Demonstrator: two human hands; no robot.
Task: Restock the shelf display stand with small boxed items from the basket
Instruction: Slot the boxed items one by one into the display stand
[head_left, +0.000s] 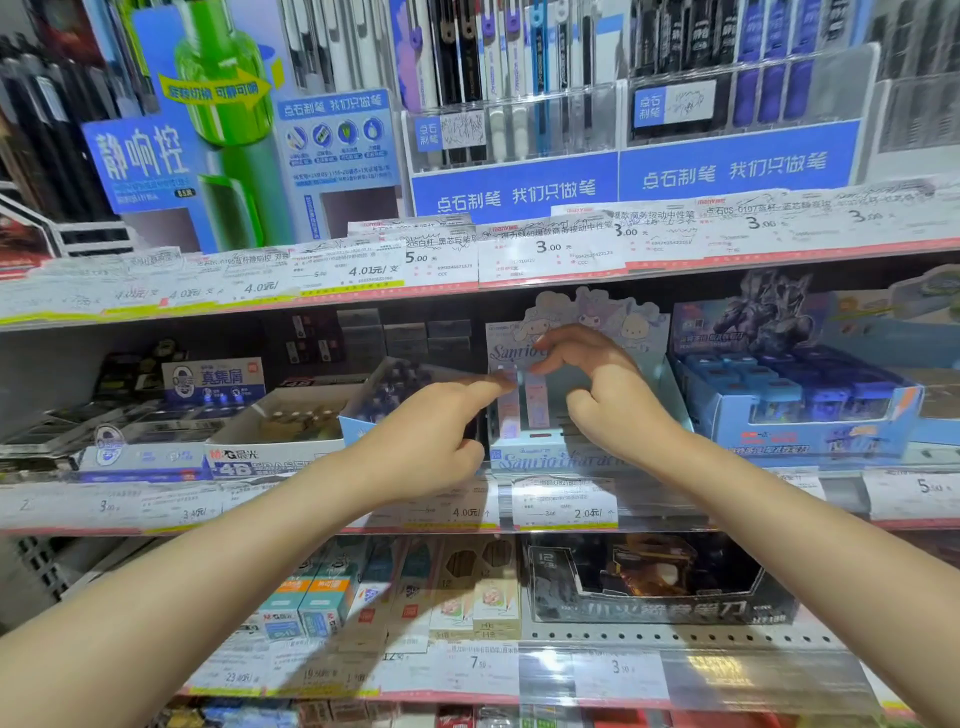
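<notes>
Pastel pink and lilac, two small boxes (523, 402) stand upright side by side at the left end of the stand (545, 457), a pale blue cardboard display with a cartoon header, set at the front edge of the middle shelf (332, 512). Both hands work at them: the left hand (431, 441) reaches in from the left with its forefinger stretched to touch the top of the left box, the other fingers curled under, gripping nothing that I can see. The right hand (597, 384) hovers over the stand with fingers bent; its thumb and forefinger seem to pinch the top of the right box, though blur leaves that unsure. Most of the stand right of the two boxes looks unfilled, so the restocking seems early. The risk is toppling: the boxes are tall and narrow with nothing beside them on the right, and a nudge from either finger could tip them over or push them askew. An open blue tray (384, 400) leans just left of the stand, close to the left wrist, and could be knocked. One stand, two boxes, two hands; no basket is in view.
</notes>
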